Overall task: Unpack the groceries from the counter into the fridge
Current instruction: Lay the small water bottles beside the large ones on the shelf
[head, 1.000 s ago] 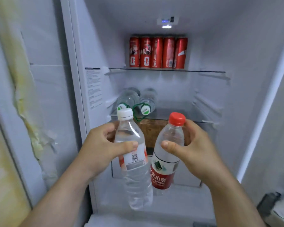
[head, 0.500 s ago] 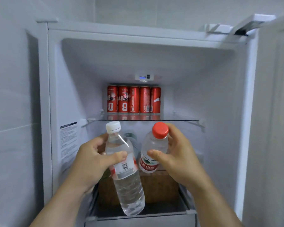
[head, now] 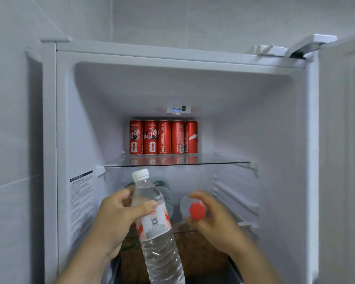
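1. Here's the white-capped bottle (head: 152, 218), lower centre of the frame. It's full of clear water and tilted, cap up-left, base down near the bottom edge. I'd judge it fairly heavy for its size, thin-walled and squashy, with a smooth label that could slip. Best taken round the shoulder or the label band, not the soft ribbed lower half
2. Just to its right is the red-capped bottle (head: 197, 211), tipped so the cap faces the camera and the body points into the fridge (head: 254, 119). Same call here: weighty, flexible, likely to roll once laid flat, so guide it from the neck end
3. The left hand (head: 115, 220) is wrapped round the white-capped bottle at the top of the label, thumb across the front, fingers behind
4. The right hand (head: 217, 222) is blurred, but its fingers curl above and below the red cap, gripping the red-capped bottle near the neck
5. Both bottles sit in front of the middle compartment, and neither looks set down yet
6. Behind them another bottle (head: 165, 193) with a green mark seems to lie on its side
7. Above, the glass shelf (head: 223, 162) carries five red cans (head: 163, 137) in a row at the back, centre of the frame
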